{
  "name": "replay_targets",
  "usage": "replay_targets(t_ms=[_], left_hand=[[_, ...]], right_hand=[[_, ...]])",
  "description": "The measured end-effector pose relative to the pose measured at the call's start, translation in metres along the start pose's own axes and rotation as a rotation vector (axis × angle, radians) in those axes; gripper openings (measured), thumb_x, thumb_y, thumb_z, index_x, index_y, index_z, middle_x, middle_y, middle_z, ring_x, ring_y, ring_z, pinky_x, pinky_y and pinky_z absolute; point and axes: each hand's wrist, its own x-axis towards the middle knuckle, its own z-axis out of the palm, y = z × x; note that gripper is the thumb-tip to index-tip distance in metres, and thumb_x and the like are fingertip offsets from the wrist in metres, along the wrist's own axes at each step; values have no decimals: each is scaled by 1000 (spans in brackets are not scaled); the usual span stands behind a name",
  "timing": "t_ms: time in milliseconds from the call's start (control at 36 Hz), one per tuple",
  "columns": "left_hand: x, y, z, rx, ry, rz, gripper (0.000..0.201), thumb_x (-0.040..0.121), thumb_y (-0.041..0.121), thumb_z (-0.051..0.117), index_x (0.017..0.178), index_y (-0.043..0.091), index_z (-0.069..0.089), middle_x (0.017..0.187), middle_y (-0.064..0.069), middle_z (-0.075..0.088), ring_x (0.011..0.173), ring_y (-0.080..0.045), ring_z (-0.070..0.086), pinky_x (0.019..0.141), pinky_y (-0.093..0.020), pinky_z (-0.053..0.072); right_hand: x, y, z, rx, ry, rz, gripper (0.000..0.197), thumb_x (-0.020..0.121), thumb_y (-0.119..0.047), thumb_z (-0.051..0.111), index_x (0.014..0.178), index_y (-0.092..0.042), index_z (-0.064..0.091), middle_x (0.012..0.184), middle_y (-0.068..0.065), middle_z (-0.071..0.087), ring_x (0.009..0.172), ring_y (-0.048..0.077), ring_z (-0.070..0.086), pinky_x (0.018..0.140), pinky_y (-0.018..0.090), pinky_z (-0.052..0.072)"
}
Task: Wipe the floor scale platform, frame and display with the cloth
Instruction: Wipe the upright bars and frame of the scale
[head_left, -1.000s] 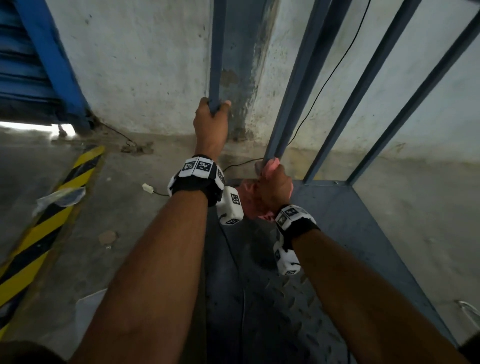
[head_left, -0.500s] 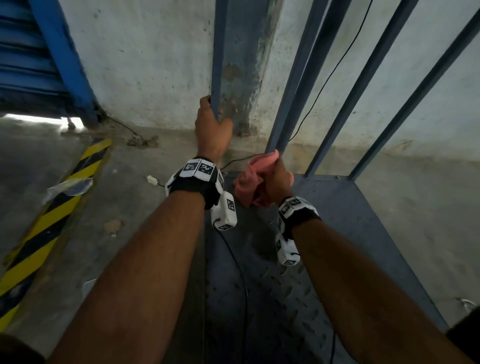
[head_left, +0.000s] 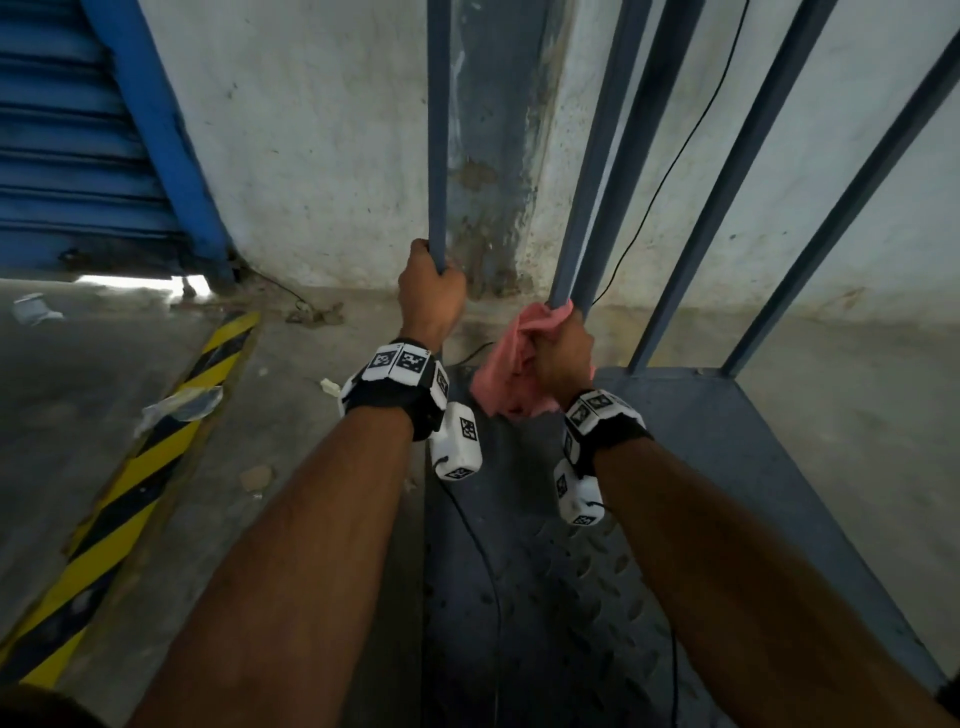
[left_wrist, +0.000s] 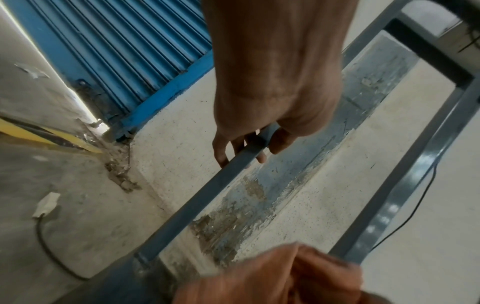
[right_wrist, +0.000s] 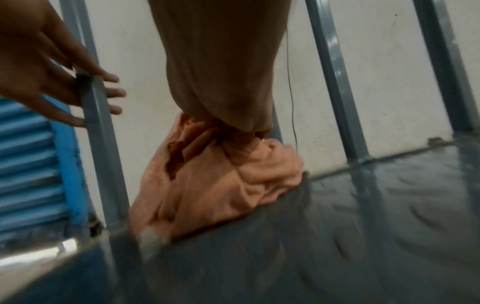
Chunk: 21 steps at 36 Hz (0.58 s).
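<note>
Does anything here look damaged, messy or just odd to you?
Yes. The wall strip behind the post gripped by the left hand has flaking, stained paint near the floor. Litter lies about: a plastic scrap on the striped floor marking and a crumpled piece by the blue shutter.

Bare forearms; black wristbands (head_left: 395, 400) with white marker-printed blocks, a white camera pod under each

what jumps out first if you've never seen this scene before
The pink cloth stands out, bunched in the right hand around a grey frame bar near its base. Beside it, the left hand grips the leftmost bar. Far left, a bright blue roller shutter.
</note>
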Motion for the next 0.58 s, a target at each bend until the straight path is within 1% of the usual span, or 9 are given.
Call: replay_targets(t_ms=[83, 167, 194, 250, 306, 333, 444, 528, 583], left_hand=[[1, 16, 1, -35, -28, -11, 42, 91, 11, 51, 132, 7, 41, 111, -12, 60, 99, -36, 64, 80, -48, 58], [0, 38, 9, -102, 8, -24, 70, 83, 12, 62, 145, 10, 28, 131, -13, 46, 118, -37, 53, 99, -52, 50], [-4, 48, 13, -79, 71, -22, 78, 80, 12, 63, 148, 13, 25, 137, -15, 40, 123, -39, 47, 104, -53, 46], [-15, 72, 17, -21, 300, 61, 84, 72, 7, 64, 147, 15, 28, 139, -16, 32, 123, -40, 42, 103, -51, 42], [-26, 97, 16, -23, 529, 255, 73, 64, 2, 63, 134, 13, 43, 132, -14, 37, 118, -36, 44, 97, -46, 43], [-29, 109, 15, -31, 574, 363, 64, 64, 1, 62, 126, 13, 48, 128, -13, 40, 117, -33, 44, 96, -41, 43], [-30, 161, 7, 72, 475, 742, 44, 73, 5, 61, 116, 11, 55, 126, -14, 44, 119, -26, 42, 96, -29, 40], [-18, 198, 1, 329, 403, 916, 44, 81, 21, 53, 125, 13, 53, 133, -15, 46, 128, -30, 42, 108, -41, 38], [-7, 213, -3, 545, 322, 929, 56, 84, 37, 37, 134, 13, 49, 141, -17, 43, 137, -35, 37, 116, -49, 30]], right_hand=[[7, -35, -24, 230, 52, -89, 53, 99, -31, 59, 143, -7, 43, 125, 13, 64, 112, 29, 63, 96, 42, 54], [22, -67, -42, 304, 128, -160, 61, 96, -29, 62, 149, -10, 38, 129, 12, 64, 117, 29, 63, 100, 44, 53], [27, -78, -50, 332, 152, -184, 59, 97, -27, 61, 149, -12, 39, 128, 11, 65, 115, 28, 63, 99, 43, 53], [35, -100, -65, 365, 188, -232, 56, 97, -22, 59, 149, -13, 40, 126, 10, 66, 113, 27, 64, 98, 41, 53], [43, -119, -81, 389, 227, -286, 51, 98, -20, 56, 147, -16, 43, 124, 9, 67, 111, 25, 65, 98, 41, 54], [49, -126, -86, 393, 247, -312, 49, 99, -21, 54, 146, -19, 44, 123, 7, 68, 109, 23, 66, 98, 40, 54], [56, -149, -111, 449, 333, -394, 36, 99, -24, 55, 135, -23, 57, 110, -3, 73, 100, 15, 69, 92, 25, 55], [50, -162, -131, 428, 493, -448, 40, 92, -10, 56, 130, -22, 65, 112, 0, 74, 101, 13, 68, 91, 19, 51], [49, -166, -146, 427, 614, -464, 42, 89, -9, 56, 129, -21, 65, 114, 0, 72, 98, 11, 64, 86, 17, 47]])
